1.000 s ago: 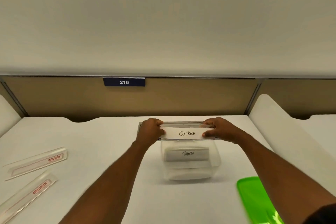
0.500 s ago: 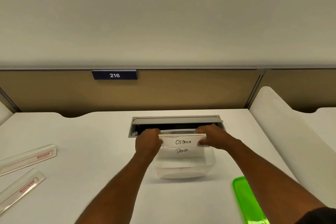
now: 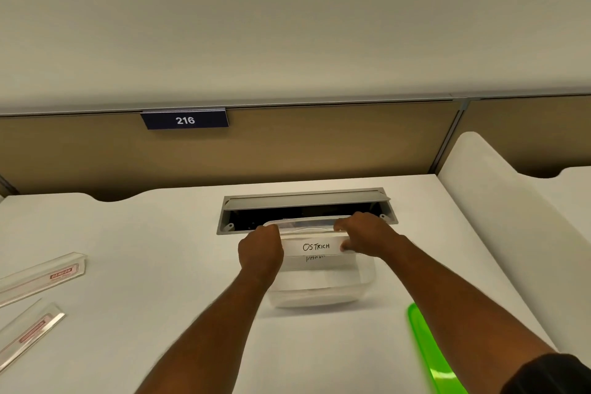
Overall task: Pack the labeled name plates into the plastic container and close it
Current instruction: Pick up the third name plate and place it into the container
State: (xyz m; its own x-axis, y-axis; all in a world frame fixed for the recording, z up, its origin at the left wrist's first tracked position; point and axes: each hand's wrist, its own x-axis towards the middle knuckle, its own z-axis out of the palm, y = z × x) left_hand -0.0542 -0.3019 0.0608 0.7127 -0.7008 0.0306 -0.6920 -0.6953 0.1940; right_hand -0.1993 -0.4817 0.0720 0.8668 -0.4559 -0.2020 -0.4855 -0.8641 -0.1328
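Centrally, the clear plastic container point(image 3: 319, 285) stands on the white desk point(image 3: 160, 233), its far rim just beside the open cable trough point(image 3: 307, 205). Bare desk lies left and in front; a green lid point(image 3: 428, 352) lies near right. Left hand point(image 3: 260, 249) and right hand point(image 3: 364, 233) each pinch an end of the OSTRICH name plate point(image 3: 315, 246), fingers closed on it, at the container's mouth above a second plate whose label is partly hidden.

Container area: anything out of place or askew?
Nothing damaged or spilled. Both hands, left and right, hold the OSTRICH plate level over the clear container. The green lid lies off, and the desk's cable hatch is open.
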